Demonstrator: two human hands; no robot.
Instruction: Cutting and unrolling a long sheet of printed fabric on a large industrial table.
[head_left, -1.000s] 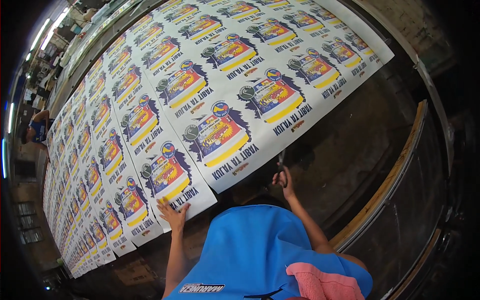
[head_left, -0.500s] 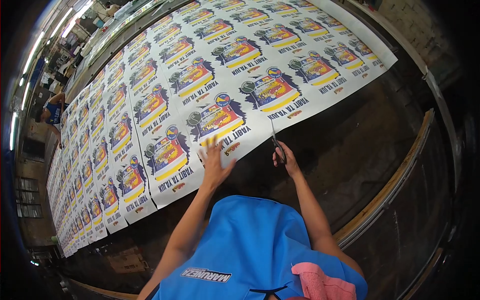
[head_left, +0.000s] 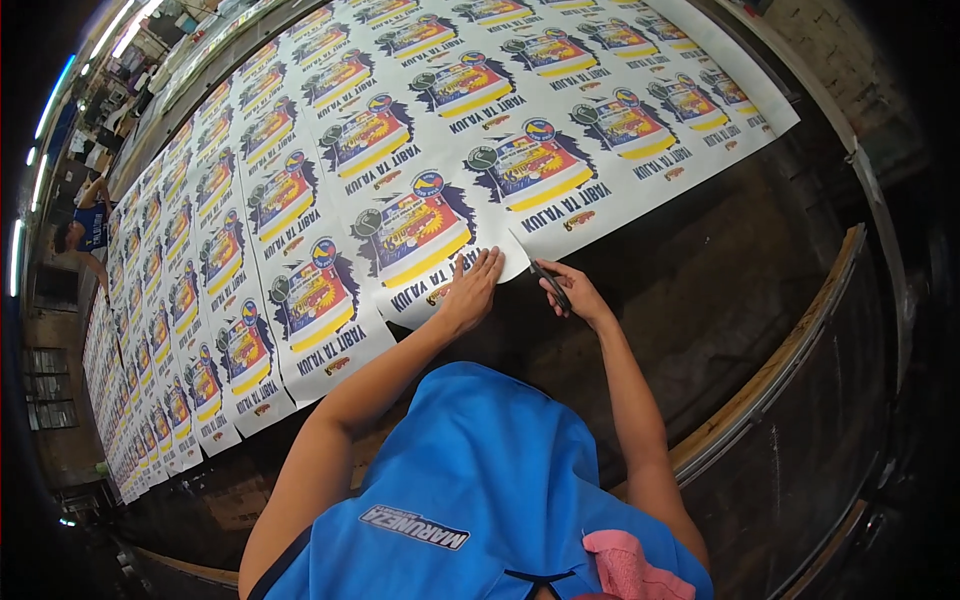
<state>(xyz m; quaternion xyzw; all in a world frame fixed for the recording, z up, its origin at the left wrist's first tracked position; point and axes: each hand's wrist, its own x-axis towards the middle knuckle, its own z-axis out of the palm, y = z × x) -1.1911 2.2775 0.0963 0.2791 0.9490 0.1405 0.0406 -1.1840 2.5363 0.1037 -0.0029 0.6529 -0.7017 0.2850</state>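
A wide white sheet (head_left: 775,112) with rows of colourful repeated prints covers the long table. My left hand (head_left: 472,290) lies palm down with outstretched fingers on its near edge, just left of a short slit. My right hand (head_left: 580,297) grips a pair of dark-handled scissors (head_left: 549,284), whose blades reach into that slit between two prints. Left of the slit, the paper edge sags slightly toward me. Longer cuts separate strips of the sheet farther left.
At the far left another person in a blue top (head_left: 90,228) leans by the sheet's far edge. The dark table surface (head_left: 690,235) shows right of my hands, bounded by a wooden rail (head_left: 765,375). A pink cloth (head_left: 635,568) lies on my blue apron (head_left: 480,450).
My left hand has come down onto the sheet and moved right, near the scissors. The scissors have moved slightly left and the slit at the edge has opened wider.
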